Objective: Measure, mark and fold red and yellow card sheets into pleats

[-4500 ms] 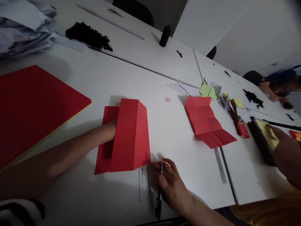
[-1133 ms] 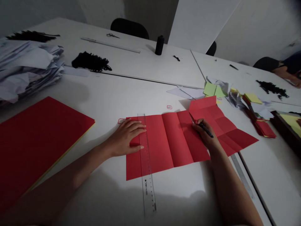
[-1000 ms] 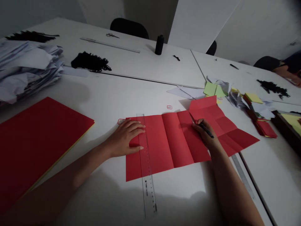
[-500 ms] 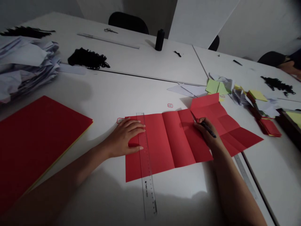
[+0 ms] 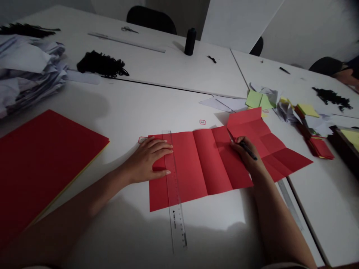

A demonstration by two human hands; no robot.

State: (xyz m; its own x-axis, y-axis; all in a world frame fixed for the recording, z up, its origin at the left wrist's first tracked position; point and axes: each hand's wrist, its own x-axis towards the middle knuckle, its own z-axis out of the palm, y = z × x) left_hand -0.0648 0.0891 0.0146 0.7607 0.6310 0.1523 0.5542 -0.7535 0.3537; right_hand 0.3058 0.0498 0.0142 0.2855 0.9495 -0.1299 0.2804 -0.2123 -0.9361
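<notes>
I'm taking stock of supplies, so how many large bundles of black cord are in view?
3: one bundle behind the white paper heap, a second bundle right of it, and a third bundle near the right edge. The heap may hide others.

your white table (image 5: 126, 108) carries a creased red sheet (image 5: 189, 168) before you, a red-and-yellow stack (image 5: 53, 157) to your left, and farther off, a black cord bundle (image 5: 97, 64) and upright black cylinder (image 5: 190, 42).

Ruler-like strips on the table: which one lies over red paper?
The clear ruler under the left hand does; others, like the long strip near the scissors and the grey strip by the right forearm, don't.
</notes>
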